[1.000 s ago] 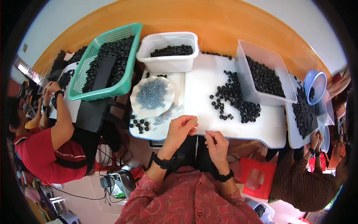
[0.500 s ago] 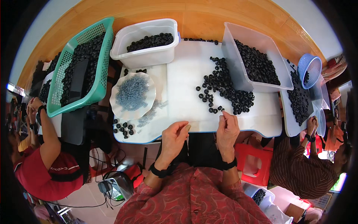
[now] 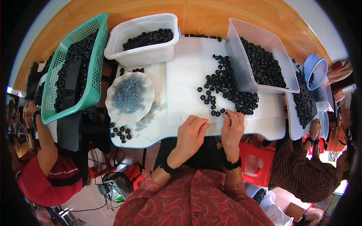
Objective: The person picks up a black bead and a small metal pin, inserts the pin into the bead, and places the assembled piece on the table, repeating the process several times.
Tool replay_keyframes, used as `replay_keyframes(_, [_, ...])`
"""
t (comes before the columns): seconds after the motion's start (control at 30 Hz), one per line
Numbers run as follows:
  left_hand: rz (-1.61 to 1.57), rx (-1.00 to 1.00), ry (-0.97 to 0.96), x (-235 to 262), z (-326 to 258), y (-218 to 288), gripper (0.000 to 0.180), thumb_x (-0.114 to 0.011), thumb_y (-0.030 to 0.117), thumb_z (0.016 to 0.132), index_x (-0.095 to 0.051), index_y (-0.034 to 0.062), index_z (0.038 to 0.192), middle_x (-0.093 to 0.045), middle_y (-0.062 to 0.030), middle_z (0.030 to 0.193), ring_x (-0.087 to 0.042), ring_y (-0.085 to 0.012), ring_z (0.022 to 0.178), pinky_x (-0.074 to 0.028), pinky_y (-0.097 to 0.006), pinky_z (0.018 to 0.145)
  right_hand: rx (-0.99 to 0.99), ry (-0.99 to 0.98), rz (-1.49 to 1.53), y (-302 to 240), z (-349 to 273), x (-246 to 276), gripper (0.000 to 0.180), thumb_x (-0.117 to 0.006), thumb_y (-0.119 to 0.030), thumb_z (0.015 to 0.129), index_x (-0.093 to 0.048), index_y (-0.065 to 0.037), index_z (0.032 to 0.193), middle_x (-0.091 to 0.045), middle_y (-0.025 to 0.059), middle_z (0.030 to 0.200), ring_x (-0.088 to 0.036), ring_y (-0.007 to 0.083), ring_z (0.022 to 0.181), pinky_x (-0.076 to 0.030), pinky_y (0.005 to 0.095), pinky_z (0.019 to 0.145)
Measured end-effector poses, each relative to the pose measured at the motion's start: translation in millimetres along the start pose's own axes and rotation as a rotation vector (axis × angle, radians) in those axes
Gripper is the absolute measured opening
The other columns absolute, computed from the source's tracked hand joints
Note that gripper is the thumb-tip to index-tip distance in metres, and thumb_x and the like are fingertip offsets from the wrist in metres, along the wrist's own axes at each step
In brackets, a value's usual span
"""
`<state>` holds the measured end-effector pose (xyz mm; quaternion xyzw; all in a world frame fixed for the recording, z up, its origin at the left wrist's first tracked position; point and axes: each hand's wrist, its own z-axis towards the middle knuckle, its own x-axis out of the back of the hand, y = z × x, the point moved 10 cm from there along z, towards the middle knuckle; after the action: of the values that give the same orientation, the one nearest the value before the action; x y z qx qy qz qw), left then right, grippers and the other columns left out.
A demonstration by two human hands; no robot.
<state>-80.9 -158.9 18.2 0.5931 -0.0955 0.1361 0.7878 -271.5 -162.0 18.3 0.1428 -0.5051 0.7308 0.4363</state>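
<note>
We have our right hand [image 3: 232,130] at the near edge of a loose heap of small, squat, ring-shaped black pieces [image 3: 224,83], which lies on the white, blue-edged bench [image 3: 188,67] beside a tall, translucent plastic bin [image 3: 241,56]. The pieces are too stubby to show a clear long axis; several turn their holes up toward us, while others lie tipped at mixed angles. One black piece [image 3: 222,110] sits right by our right fingertips, too small to tell which way its hole points. Our right fingers are bent nearly together, and we cannot tell whether they grip a piece. Our left hand [image 3: 191,137] is just to the left over the bench's front edge, thumb and forefinger drawn close; whether anything is pinched there, we cannot tell. Farther left stands a scalloped white plate [image 3: 111,100] bearing fine blue-grey bits [image 3: 129,92]. Since half a second ago, our left hand has shifted closer to the right one, which stays at the heap; a second ago, the right was back near the bench's front edge, clear of the pieces.
</note>
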Motion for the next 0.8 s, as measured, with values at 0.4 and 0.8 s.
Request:
replay_keyframes(0.4, [0.293,-0.095,-0.065,-40.7,18.5,1.7,0.022,-0.069,0.009,0.085,-0.068,0.0087,0.107,-0.057,-0.0097,0.089,-0.062,-0.0301,0.08,-0.052,-0.042,0.063,-0.369,-0.163,1.094,-51.4,-6.2,39.1,0.021,-0.046,-0.008,0.104,-0.057,0.004,0.118,-0.068,0.017,0.108,-0.065,0.0202,0.085,-0.053,0.0316,0.072])
replay_keyframes(0.8, [0.282,-0.169,0.048,-40.2,17.4,7.7,0.019,-0.072,0.006,0.085,-0.066,0.0077,0.103,-0.062,-0.0111,0.096,-0.064,-0.03,0.073,-0.051,-0.038,0.062,0.072,-0.288,1.902,-206.6,0.2,88.6,0.013,-0.043,0.001,0.1,-0.055,0.004,0.102,-0.065,0.0201,0.104,-0.066,0.0205,0.085,-0.054,0.0359,0.079])
